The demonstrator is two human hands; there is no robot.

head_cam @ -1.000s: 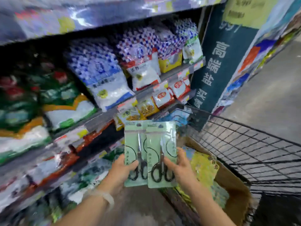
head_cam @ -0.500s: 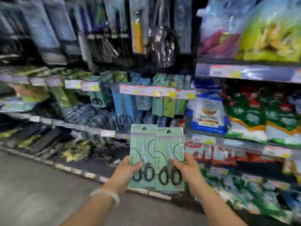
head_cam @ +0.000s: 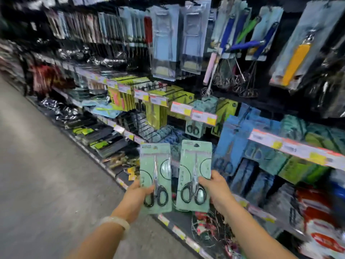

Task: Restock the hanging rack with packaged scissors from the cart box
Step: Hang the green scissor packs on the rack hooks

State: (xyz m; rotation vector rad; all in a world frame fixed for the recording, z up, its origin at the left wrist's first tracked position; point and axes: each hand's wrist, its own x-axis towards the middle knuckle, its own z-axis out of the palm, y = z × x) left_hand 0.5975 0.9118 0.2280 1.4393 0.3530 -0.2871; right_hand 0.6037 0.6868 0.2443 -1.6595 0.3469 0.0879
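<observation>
The floor (head_cam: 46,174) of the aisle fills the left of the view, grey and bare-looking. The shelving (head_cam: 115,116) runs from far left to near right, hung with carded goods and edged with price tags (head_cam: 203,116).

My left hand (head_cam: 139,193) is low and near the centre, with a pale bracelet (head_cam: 114,222) on the wrist. Its fingers are curled behind the left scissors pack (head_cam: 155,176) and the thumb lies across the front, at the lower left edge beside the black handles. The pack stands upright, hang hole at the top, blades pointing up.

My right hand (head_cam: 217,189) grips the right scissors pack (head_cam: 195,174) at its lower right edge, thumb on the front, fingers wrapped behind. This pack is also upright, tilted slightly to the right. The two packs are held side by side with a narrow gap between them; they do not touch.

Both packs are in the air in front of the shelving, below the row of price tags. Beyond them, further up, a matching green scissors card (head_cam: 196,120) hangs on a hook (head_cam: 205,100). To its right hang blue packs (head_cam: 240,143); motion blur makes their contents hard to read, though they appear to be scissors as well. Whisks (head_cam: 240,79) hang above, far right of centre.
</observation>
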